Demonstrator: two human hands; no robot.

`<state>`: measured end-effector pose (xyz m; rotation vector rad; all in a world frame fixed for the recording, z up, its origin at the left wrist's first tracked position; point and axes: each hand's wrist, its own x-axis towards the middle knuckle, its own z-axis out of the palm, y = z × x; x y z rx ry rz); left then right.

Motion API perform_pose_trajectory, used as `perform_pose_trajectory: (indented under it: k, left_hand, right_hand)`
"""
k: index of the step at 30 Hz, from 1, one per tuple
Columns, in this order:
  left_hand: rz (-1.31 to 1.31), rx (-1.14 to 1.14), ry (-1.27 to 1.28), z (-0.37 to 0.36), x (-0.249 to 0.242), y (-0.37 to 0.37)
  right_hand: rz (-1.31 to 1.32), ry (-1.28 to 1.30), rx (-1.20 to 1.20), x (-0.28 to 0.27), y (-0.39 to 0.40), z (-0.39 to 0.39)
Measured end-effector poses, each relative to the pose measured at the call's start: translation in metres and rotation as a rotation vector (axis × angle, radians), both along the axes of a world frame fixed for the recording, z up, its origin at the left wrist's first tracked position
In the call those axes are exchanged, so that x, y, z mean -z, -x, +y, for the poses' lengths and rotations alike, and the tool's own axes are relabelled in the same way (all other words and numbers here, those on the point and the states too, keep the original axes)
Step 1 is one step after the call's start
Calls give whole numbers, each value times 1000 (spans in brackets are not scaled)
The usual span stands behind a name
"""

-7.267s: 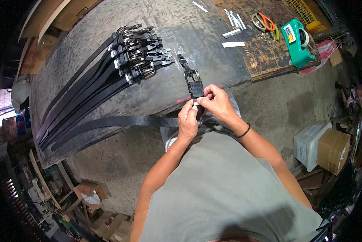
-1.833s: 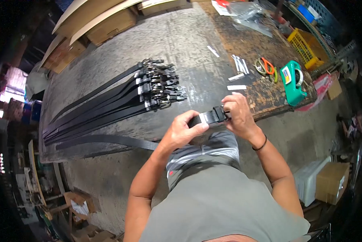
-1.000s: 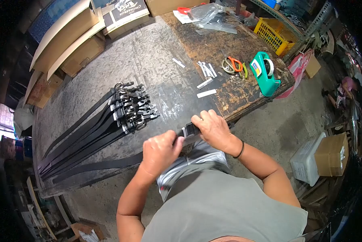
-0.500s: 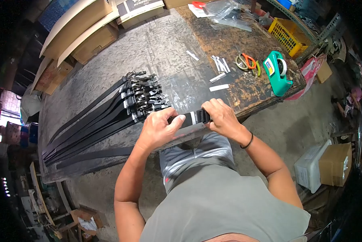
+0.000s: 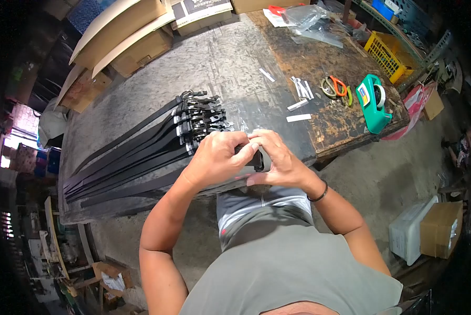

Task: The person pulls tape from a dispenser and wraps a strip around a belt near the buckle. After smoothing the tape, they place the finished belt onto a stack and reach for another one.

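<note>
At the table's front edge, my left hand is closed on the end of a black strap that trails left along the edge. My right hand touches its fingertips to the left one and curls round the black buckle at the strap's end; the fingers hide most of it. Left of my hands lies a bundle of black straps, their metal clips gathered at the right end.
Beyond my hands, the table bears white strips, orange-handled scissors, a green tape dispenser and plastic bags. Cardboard boxes line the back left. A yellow crate stands beyond the right corner.
My two hands have come together over the strap end, covering the white label and most of the buckle. The whole view has shifted, so the table's things appear further right.
</note>
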<state>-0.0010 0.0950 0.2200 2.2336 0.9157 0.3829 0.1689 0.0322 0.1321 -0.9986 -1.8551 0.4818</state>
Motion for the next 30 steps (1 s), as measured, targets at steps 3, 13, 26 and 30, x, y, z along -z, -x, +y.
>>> perform_pose_trajectory:
  k: [3, 13, 26, 30]
  left_hand:
    - [23, -14, -4, -4, -3, -1]
    - [-121, -41, -166, -15, 1, 7]
    - [-174, -31, -188, -17, 6, 18]
    - [-165, -24, -216, -16, 8, 19]
  right_hand:
    - [44, -69, 56, -2, 12, 4]
    - [106, 1, 167, -2, 27, 4]
    - [74, 59, 161, -3, 35, 1]
    - [-61, -106, 213, 15, 32, 8]
